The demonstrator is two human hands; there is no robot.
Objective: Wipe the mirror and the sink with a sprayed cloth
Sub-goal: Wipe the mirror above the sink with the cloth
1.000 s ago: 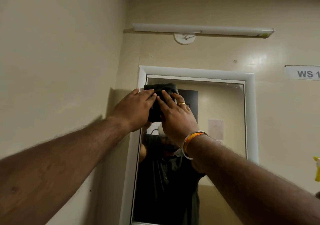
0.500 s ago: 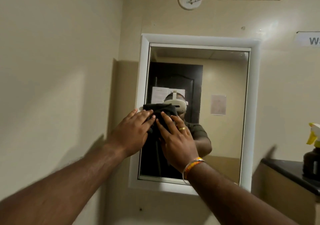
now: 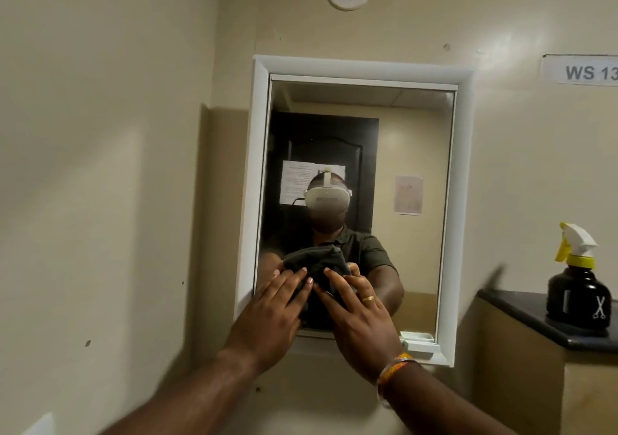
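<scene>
Both hands, the left hand (image 3: 267, 321) and the right hand (image 3: 363, 327), lay flat and close together on a dark cloth (image 3: 317, 264), with fingers spread, pressing it against the lower left part of the mirror (image 3: 418, 153). A spray bottle (image 3: 578, 284) stood on the black bench (image 3: 521, 307) at the right, well apart from the hands.

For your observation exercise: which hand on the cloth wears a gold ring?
The right hand has a gold ring; the left hand is bare.
</scene>
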